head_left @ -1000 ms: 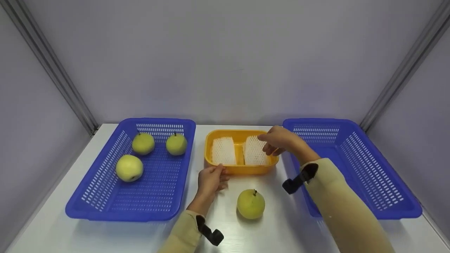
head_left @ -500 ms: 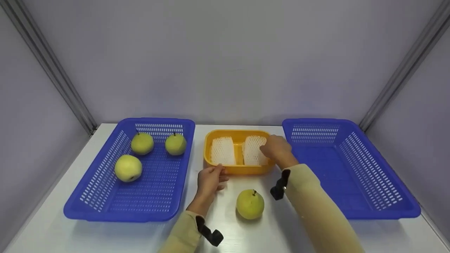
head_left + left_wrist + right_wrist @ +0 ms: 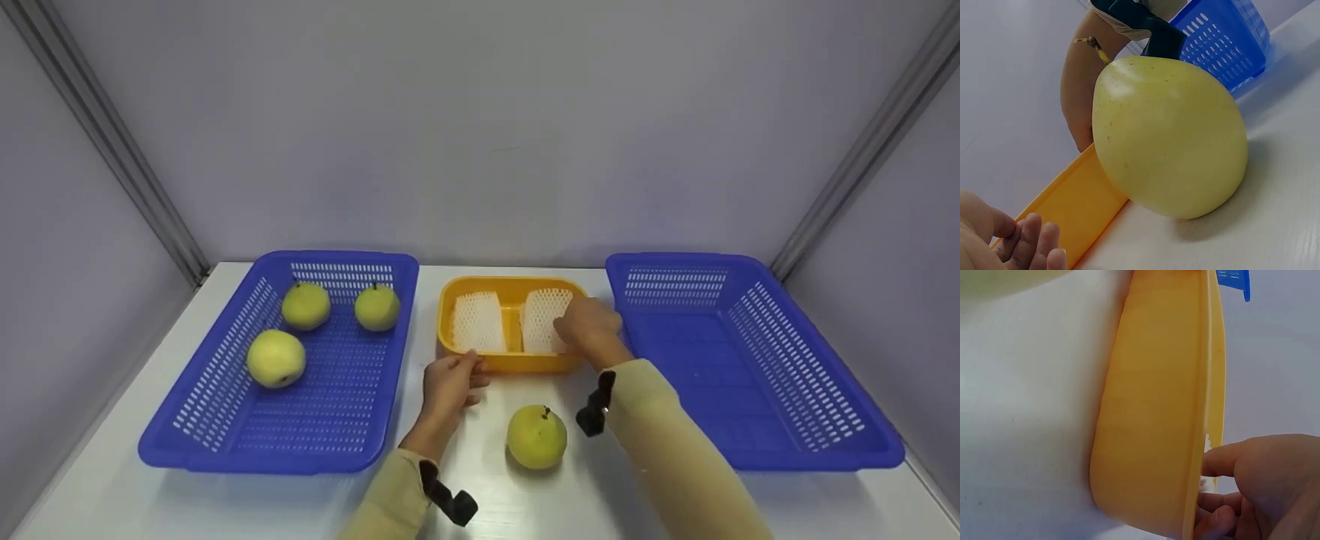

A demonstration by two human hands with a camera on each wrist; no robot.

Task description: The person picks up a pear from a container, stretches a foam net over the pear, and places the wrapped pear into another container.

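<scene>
A pear [image 3: 537, 437] on the table [image 3: 525, 514] sits nearest you; beyond, your left hand [image 3: 448, 384] pinches the box [image 3: 525, 363] by its rim. Your right hand [image 3: 590, 328] is in the box's right end, by a net [image 3: 543, 319] — I can't tell whether it's gripping.

White mesh nets [image 3: 478, 322] lie side by side in an oblong yellow tub [image 3: 525, 364].

The light is soft and rather dim, with pale glare on the near glossy white surface [image 3: 517, 506] and faint shadow under the round yellow-green pear [image 3: 537, 437].
</scene>
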